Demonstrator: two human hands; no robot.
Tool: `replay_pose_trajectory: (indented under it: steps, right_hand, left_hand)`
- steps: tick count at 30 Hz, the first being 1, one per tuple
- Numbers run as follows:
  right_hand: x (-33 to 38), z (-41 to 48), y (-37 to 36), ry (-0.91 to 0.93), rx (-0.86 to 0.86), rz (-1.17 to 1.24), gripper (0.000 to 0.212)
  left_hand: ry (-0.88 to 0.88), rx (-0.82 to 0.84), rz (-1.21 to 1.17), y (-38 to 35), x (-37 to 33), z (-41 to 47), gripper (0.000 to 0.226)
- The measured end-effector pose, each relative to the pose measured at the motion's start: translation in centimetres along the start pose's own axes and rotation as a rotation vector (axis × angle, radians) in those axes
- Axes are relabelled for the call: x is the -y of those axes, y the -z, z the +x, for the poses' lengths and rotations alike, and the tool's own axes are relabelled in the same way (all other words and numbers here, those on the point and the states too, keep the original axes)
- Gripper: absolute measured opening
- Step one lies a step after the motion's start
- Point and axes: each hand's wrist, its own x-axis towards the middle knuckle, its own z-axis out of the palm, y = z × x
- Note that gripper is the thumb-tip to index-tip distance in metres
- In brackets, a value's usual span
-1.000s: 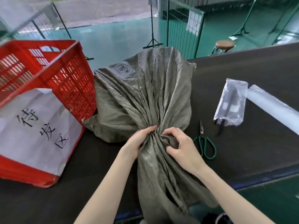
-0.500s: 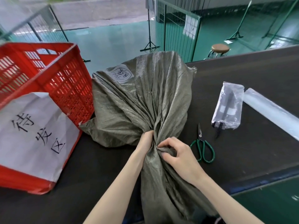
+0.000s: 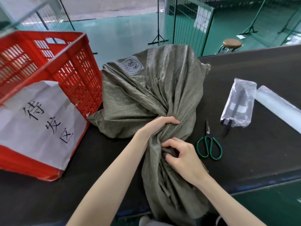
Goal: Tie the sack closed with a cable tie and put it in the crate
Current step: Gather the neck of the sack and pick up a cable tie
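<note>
Dark table fills most of the frame, sack lying mid-frame. Left hand is clenched round its bunched neck, right hand pinches folds just below. Crate sits upper left, scissors right of the hands.

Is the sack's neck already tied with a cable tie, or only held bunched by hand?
Only held: the grey-green woven sack has its neck bunched in the left hand and right hand; no tie shows.
</note>
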Motion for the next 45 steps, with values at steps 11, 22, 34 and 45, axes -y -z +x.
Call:
replay_pose_trajectory:
  steps: [11,22,34,45]
  right_hand:
    - [-1.1,-1.1,-0.4,-0.068,0.052,0.144,0.025]
    - [-2.1,-1.7,-0.5,-0.125,0.068,0.127,0.021]
    - [-4.7,-2.0,2.1,-0.255,0.043,0.155,0.021]
    - [-8.7,2.3,7.1,-0.432,-0.41,0.322,0.023]
  left_hand:
    - [0.009,-0.139,0.105,-0.1,1.5,0.5,0.023]
    - [-0.008,-0.023,0.054,0.8,2.5,2.6,0.027]
    - [-0.349,-0.439,-0.085,-1.6,5.0,5.8,0.038]
    - [-0.554,-0.534,-0.089,-1.4,6.4,6.6,0.023]
